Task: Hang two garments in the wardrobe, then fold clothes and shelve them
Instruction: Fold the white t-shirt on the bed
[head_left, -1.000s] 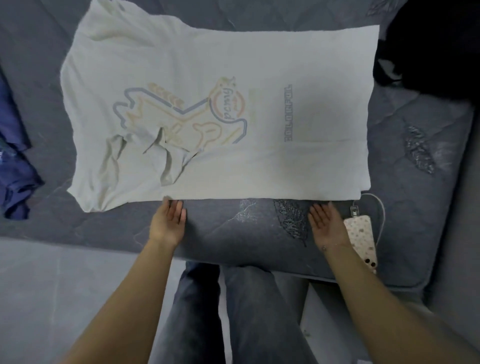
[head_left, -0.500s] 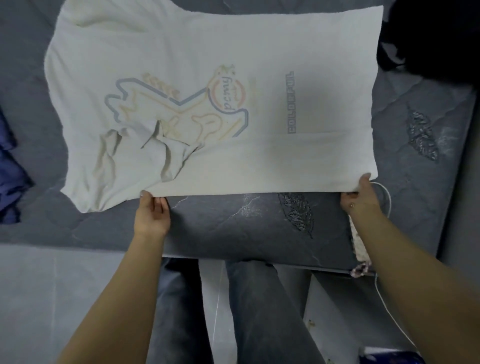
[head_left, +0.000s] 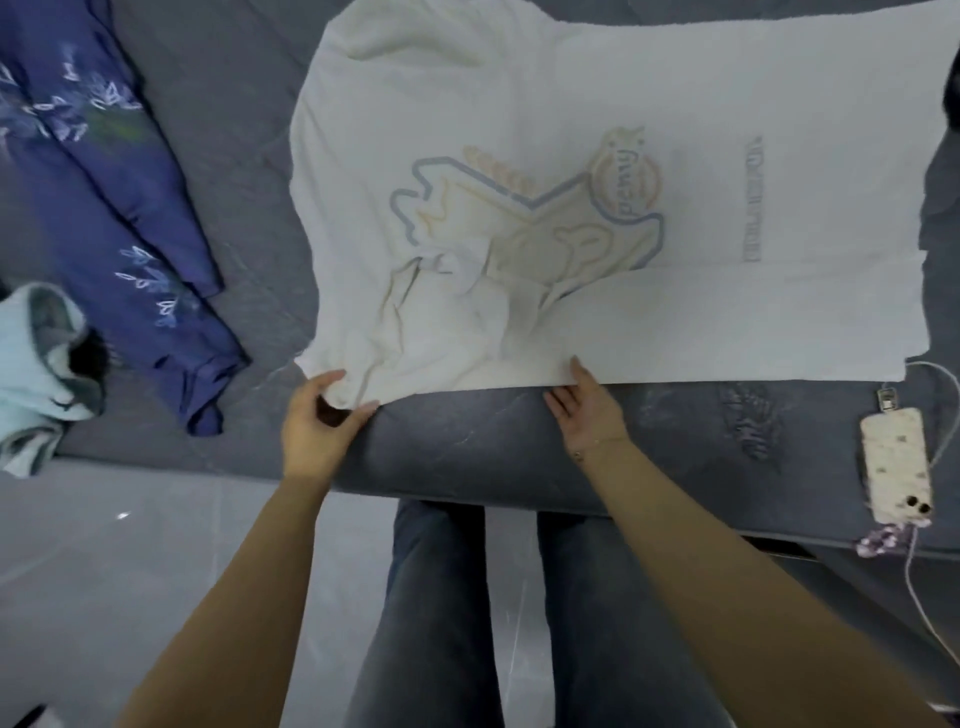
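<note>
white t-shirt (head_left: 649, 218): lies spread flat on the grey quilted bed cover, filling the upper centre and upper right of the frame; a faded cartoon print in blue and orange outlines sits mid-shirt, with a line of grey lettering to its right; the near long edge is folded over onto the body, and the cloth is rumpled at lower left of the print.
left hand (head_left: 317, 421): at the shirt's near left corner, centre-left of the frame; thumb and fingers curl round the bunched corner and pinch it.
right hand (head_left: 587, 410): at the shirt's near edge, just right of centre; fingers straight, tips resting on the folded edge, gripping nothing.
bed cover (head_left: 519, 441): grey, quilted, with leaf patterns; it runs across the upper two thirds of the frame, its near edge just above the person's knees.
blue garment (head_left: 119, 223): dark blue with pale leaf prints, lying in long folds at upper left, well apart from the shirt.
pale blue garment (head_left: 36, 364): light, fleecy, heaped at the left edge, just beside the blue one.
phone (head_left: 896, 462): in a pale patterned case, back up, at the right edge on the bed cover, near the shirt's right corner; a white cable (head_left: 935, 613) and a purple charm (head_left: 883, 540) hang from it.
legs (head_left: 519, 623): in dark jeans, lower centre, over a pale floor (head_left: 104, 571).
</note>
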